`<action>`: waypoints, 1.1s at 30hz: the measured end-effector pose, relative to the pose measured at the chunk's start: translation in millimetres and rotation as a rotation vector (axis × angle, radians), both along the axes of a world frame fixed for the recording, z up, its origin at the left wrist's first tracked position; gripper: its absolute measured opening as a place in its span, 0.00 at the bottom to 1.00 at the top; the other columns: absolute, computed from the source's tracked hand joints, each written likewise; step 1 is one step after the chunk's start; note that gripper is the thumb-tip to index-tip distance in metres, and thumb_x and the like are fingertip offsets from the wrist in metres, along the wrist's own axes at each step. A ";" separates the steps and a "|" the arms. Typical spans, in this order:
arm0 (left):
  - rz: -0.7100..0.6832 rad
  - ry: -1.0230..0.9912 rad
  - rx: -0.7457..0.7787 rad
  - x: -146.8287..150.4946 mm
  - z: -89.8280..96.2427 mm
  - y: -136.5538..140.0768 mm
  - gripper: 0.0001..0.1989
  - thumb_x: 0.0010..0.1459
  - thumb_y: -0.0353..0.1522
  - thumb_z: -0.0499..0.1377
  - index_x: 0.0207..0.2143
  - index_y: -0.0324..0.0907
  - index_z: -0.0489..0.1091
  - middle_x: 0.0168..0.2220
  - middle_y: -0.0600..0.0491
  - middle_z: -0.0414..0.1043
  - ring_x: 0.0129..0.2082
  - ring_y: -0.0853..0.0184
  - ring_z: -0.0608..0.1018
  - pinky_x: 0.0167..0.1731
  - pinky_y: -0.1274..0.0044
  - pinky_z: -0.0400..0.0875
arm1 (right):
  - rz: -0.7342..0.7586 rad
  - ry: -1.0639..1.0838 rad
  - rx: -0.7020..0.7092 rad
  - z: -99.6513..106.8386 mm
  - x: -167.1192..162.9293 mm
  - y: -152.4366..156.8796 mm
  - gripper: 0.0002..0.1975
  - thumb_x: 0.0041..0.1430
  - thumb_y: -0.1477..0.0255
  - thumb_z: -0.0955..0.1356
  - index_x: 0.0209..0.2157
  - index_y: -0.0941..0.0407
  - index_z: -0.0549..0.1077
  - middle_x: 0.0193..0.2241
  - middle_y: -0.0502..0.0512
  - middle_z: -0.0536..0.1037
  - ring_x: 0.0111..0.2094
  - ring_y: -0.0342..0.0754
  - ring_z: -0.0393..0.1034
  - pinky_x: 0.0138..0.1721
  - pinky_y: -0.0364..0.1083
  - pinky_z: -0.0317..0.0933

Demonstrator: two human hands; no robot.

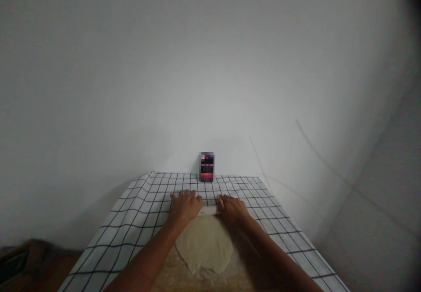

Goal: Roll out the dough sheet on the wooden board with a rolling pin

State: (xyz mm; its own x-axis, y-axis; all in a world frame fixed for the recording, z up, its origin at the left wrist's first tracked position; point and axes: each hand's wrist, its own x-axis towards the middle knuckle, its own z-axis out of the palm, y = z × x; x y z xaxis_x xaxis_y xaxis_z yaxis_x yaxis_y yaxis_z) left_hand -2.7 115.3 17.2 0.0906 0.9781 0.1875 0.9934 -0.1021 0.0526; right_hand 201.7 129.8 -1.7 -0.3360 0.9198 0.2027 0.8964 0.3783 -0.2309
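A pale rolling pin (208, 210) lies crosswise at the far edge of a flat, rolled-out sheet of dough (205, 243). My left hand (186, 205) is over the pin's left part, its fingers bent over the far side. On the right part rests my right hand (233, 208), fingers closed over it with the thumb side inward. Only the middle of the pin shows between the hands. Under the dough is a floury wooden board (167, 272), and the dough's near edge is ragged.
A white cloth with dark checks (131, 226) covers the table. At its far end a phone-like upright object (207, 167), its face pixelated, leans near the white wall (210, 86). Brown furniture (36, 261) stands low at the left.
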 end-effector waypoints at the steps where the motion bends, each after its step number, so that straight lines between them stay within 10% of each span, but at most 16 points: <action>1: -0.013 -0.003 0.007 -0.2 -0.3 -1.1 0.23 0.69 0.37 0.44 0.55 0.43 0.73 0.56 0.36 0.74 0.58 0.42 0.71 0.56 0.39 0.57 | -0.016 -0.011 0.005 -0.2 0.8 -4.6 0.21 0.75 0.65 0.54 0.44 0.53 0.76 0.45 0.61 0.82 0.46 0.54 0.78 0.45 0.50 0.66; 17: -0.188 -0.028 0.038 -8.6 -9.1 -31.3 0.26 0.70 0.37 0.44 0.64 0.45 0.67 0.68 0.43 0.63 0.70 0.46 0.60 0.65 0.49 0.56 | -0.076 0.035 0.060 -16.2 -4.0 -83.8 0.24 0.73 0.68 0.56 0.64 0.58 0.69 0.65 0.67 0.68 0.67 0.61 0.61 0.67 0.62 0.53; 33: -0.036 -0.035 -0.110 0.6 -1.0 35.4 0.25 0.68 0.42 0.44 0.59 0.48 0.71 0.66 0.41 0.66 0.69 0.41 0.61 0.59 0.41 0.58 | -0.042 0.011 0.046 9.4 -6.2 6.9 0.24 0.76 0.66 0.52 0.44 0.54 0.77 0.48 0.58 0.82 0.51 0.52 0.76 0.52 0.51 0.65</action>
State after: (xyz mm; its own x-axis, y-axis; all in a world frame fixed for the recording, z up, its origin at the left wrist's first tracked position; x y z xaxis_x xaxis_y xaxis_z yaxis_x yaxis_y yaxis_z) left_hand -2.0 150.7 16.3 0.1210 0.9892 0.0830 0.9866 -0.1291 0.1002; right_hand 195.5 136.8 7.7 -0.2943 0.9228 0.2487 0.9094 0.3505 -0.2241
